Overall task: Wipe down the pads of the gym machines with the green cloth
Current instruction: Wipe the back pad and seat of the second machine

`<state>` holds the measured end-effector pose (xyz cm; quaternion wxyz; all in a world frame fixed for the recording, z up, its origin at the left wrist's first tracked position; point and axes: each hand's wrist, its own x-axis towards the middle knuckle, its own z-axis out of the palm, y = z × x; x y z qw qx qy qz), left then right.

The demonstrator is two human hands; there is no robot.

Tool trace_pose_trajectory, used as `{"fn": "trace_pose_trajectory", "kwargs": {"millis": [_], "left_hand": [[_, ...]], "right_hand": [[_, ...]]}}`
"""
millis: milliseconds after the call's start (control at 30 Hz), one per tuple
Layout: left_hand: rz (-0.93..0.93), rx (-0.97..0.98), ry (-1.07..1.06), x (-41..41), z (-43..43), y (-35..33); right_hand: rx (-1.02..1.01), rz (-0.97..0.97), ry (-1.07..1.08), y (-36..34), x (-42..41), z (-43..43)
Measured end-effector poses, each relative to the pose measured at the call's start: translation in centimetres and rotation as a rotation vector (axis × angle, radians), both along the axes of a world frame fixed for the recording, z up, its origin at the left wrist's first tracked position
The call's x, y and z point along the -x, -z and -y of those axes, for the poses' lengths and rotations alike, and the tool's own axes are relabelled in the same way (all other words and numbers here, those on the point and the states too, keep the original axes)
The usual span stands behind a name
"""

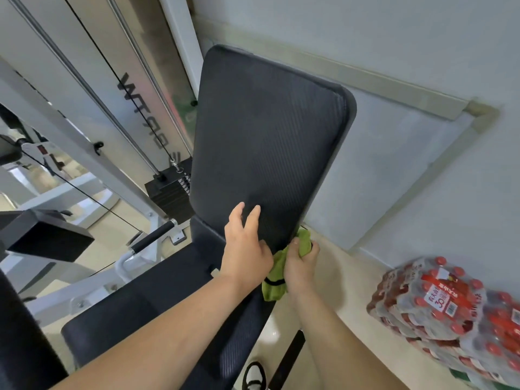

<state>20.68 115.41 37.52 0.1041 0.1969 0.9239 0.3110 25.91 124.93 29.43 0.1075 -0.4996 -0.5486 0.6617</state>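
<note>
The black ribbed back pad [267, 136] of the machine stood upright and tilted, filling the centre of the head view, with its far side close to the pale wall [365, 38]. Below it the black seat pad [157, 305] ran toward the camera. The white machine frame [70, 136] stood to the left, carrying a black cable [126, 88] and a black weight stack [168, 198] just beside the back pad's left edge. A black-gripped handle [153, 235] projected near the seat. Shrink-wrapped packs of red-capped bottles [439, 305] were stacked on the floor [337, 277] at the right, well apart from the machine. The left hand [244, 246] lay flat against the lower part of the back pad, fingers straight and slightly spread, holding nothing. The right hand [299, 266] was curled round the green cloth [274, 288], gripping it at the lower right corner of the back pad. The cloth touched that pad's edge, and its loose end hung below the hand. A black-and-white shoe [254, 375] showed on the floor at the bottom edge.
</note>
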Motion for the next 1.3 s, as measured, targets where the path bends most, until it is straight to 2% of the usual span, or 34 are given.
{"fn": "trace_pose_trajectory", "kwargs": {"millis": [67, 133, 333, 400, 467, 567, 733, 833, 900, 967, 1067, 1167, 1233, 1300], "left_hand": [[0.027, 0.024, -0.005, -0.4, 0.4, 0.3], [0.04, 0.029, -0.005, -0.4, 0.6, 0.4], [0.027, -0.007, -0.021, 0.3, -0.4, -0.4], [0.018, -0.05, -0.028, 0.4, -0.9, -0.8], [0.02, -0.084, -0.023, 0.4, -1.1, -0.9], [0.016, -0.107, -0.004, 0.3, -0.7, -0.4], [0.031, -0.044, -0.039, 0.4, 1.1, 1.6], [0.131, -0.014, -0.044, 0.1, 2.2, 2.5], [0.167, 0.007, -0.018, 0.0, 2.4, 2.6], [0.175, 0.0, -0.025, -0.2, 1.9, 2.3], [0.168, -0.055, -0.084, -0.5, 0.5, 1.6], [0.114, -0.119, -0.068, -0.9, -0.7, 1.4], [0.143, -0.127, -0.041, -0.9, -0.8, 1.5], [0.19, -0.134, 0.001, -0.8, -0.3, 2.0]], "right_hand": [[0.185, 0.022, 0.002, 0.5, -0.2, -0.3], [0.179, -0.02, 0.065, -1.9, 0.8, -1.8], [-0.384, -0.466, 0.337, -17.9, 6.2, -10.7], [-0.523, -0.477, 0.356, -19.4, 7.1, -10.7], [-0.575, -0.416, 0.345, -17.5, 6.9, -9.3], [-0.444, -0.243, 0.242, -10.7, 4.7, -6.1], [-0.039, 0.032, 0.06, -0.3, 0.8, -0.9], [0.167, 0.09, 0.056, 0.0, 0.1, -0.2], [0.178, 0.008, 0.145, -2.8, 0.7, -1.5], [0.038, -0.124, 0.227, -8.1, 2.3, -4.9], [-0.319, -0.324, 0.274, -16.7, 5.8, -10.8], [-0.622, -0.382, 0.294, -19.7, 7.5, -12.5], [-0.609, -0.359, 0.277, -17.5, 7.0, -11.1], [-0.459, -0.258, 0.216, -12.5, 5.4, -8.2]]}}
